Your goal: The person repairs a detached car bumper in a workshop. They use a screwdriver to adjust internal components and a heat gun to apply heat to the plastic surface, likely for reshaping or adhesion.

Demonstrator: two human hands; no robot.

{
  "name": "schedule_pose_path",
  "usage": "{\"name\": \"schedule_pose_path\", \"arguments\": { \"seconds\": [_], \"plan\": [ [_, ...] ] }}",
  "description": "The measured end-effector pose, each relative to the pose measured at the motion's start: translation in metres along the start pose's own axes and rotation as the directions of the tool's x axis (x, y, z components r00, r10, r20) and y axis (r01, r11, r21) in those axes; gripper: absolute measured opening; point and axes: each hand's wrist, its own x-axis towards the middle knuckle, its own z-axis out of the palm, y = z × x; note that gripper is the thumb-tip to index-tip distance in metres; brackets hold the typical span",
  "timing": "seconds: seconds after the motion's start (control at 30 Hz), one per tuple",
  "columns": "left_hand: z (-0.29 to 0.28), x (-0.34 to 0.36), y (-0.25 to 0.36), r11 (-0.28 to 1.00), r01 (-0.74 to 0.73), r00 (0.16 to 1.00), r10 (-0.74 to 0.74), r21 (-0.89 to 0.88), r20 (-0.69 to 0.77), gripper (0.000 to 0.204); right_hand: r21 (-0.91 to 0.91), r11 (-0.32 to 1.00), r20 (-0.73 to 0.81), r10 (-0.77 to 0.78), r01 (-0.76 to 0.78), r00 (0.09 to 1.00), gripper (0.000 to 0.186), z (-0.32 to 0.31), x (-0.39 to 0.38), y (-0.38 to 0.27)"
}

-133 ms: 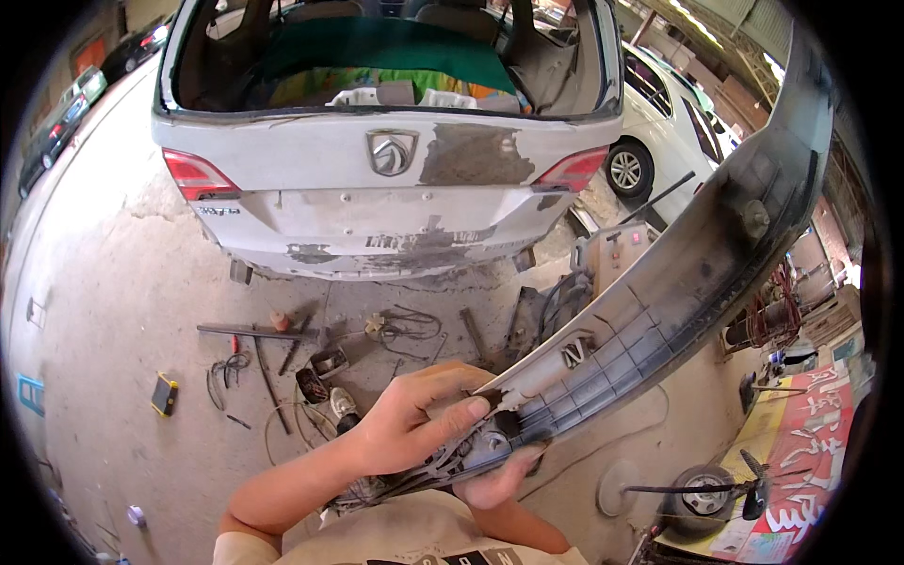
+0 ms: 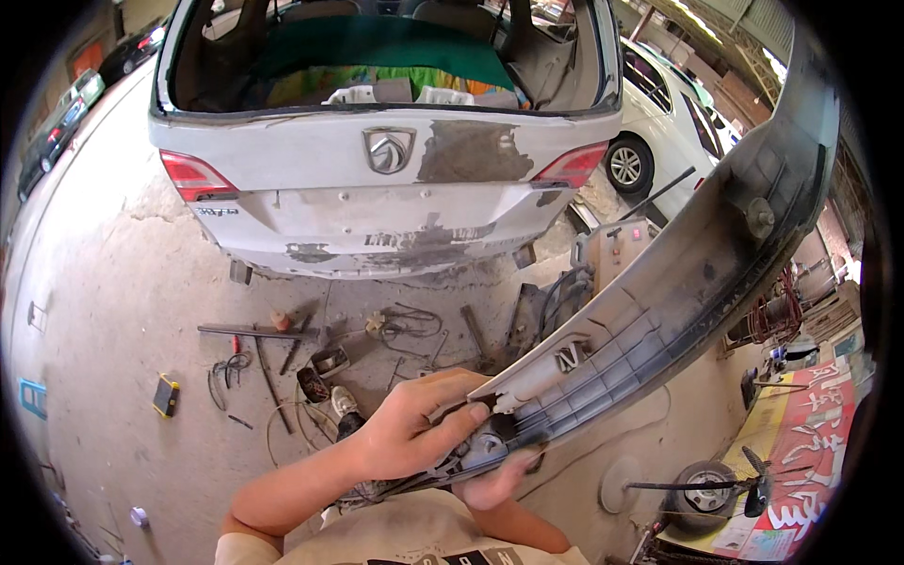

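Observation:
A long curved plastic car trim panel (image 2: 617,363) rises from my hands toward the upper right, with its ribbed grey inner side facing me. My left hand (image 2: 419,424) is closed around the upper edge at its near end, thumb on top. Lower down, my right hand (image 2: 494,478) grips the bottom edge; its fingers are partly hidden behind the panel. A small metal clip (image 2: 571,355) sits on the inner face, and a round mount (image 2: 759,218) shows farther up. Ahead stands a pale car (image 2: 330,202), its rear bare of glass and patched with dark filler.
Bars, cables and tools lie on the floor around an open metal box (image 2: 313,384). A yellow and black case (image 2: 166,395) lies to the left. On the right are a wheel (image 2: 702,499), a red and yellow banner (image 2: 819,443) and a white car (image 2: 659,132).
The panel's far end has shifted very slightly to the right. Both hands keep their hold on it.

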Motion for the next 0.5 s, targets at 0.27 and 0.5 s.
{"name": "schedule_pose_path", "arguments": {
  "seconds": [0.27,0.5],
  "plan": [
    [0.001,0.004,-0.004,0.973,0.175,0.983,-0.163,-0.151,0.09,0.029,-0.008,1.0,-0.052,0.009,-0.01,0.999,0.078,-0.016,-0.001,0.012],
    [0.001,0.0,-0.01,0.966,0.184,0.983,-0.176,-0.18,0.059,0.03,-0.035,0.999,-0.036,0.03,-0.031,0.999,0.081,-0.005,0.003,0.008]
  ]
}}
